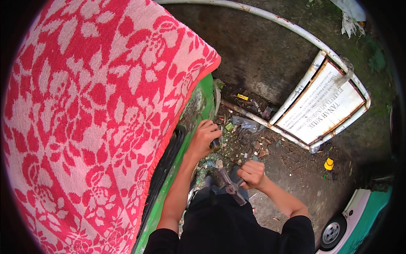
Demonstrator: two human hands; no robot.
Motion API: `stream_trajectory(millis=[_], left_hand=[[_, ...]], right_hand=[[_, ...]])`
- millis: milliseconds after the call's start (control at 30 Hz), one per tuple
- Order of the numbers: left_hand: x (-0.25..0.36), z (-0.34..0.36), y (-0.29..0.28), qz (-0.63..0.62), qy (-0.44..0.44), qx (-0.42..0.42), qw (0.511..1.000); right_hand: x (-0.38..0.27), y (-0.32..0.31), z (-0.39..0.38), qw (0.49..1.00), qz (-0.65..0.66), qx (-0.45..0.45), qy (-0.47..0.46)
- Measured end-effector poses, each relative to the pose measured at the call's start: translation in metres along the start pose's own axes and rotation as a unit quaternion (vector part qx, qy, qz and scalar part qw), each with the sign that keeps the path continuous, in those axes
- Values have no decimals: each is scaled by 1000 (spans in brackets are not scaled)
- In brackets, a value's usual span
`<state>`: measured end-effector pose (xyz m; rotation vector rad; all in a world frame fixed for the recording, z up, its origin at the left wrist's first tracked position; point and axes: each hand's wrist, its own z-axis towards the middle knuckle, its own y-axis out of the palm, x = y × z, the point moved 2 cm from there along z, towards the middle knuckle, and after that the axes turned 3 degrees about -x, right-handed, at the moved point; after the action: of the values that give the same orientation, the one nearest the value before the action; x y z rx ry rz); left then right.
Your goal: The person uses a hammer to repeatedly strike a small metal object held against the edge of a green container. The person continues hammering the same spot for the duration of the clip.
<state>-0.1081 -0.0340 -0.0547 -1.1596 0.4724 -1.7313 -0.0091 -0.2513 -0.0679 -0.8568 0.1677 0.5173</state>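
My left hand [204,139] is closed around a tool with a dark, rounded handle [215,145]; its working end is mostly hidden, so I cannot tell its exact kind. That hand is right beside a green vehicle body [207,95], at a grey, scraped-looking patch [192,106]. In front of my body, my right hand [252,173] grips the handle of a hammer [231,188]. The hammer's worn metal head hangs to the left of that fist, apart from the left hand's tool.
A pink and red floral blanket [93,106] covers the vehicle on the left. At the right, a rusty white pipe frame [292,91] holds a white sign [323,103]. Litter [249,122] and a yellow object [328,164] dot the ground. Another vehicle's wheel [333,232] shows lower right.
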Motion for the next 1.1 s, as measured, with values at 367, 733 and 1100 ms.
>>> stream_trajectory(millis=[367, 733, 1100], left_hand=[[-3, 0, 4, 17, -13, -25, 999], [-9, 0, 1, -7, -27, -30, 999], [8, 3, -3, 10, -31, -40, 999]], right_hand=[[22, -4, -7, 1000, -2, -21, -9], [24, -1, -3, 994, -9, -61, 88], [1, -14, -5, 991, 74, -6, 115]])
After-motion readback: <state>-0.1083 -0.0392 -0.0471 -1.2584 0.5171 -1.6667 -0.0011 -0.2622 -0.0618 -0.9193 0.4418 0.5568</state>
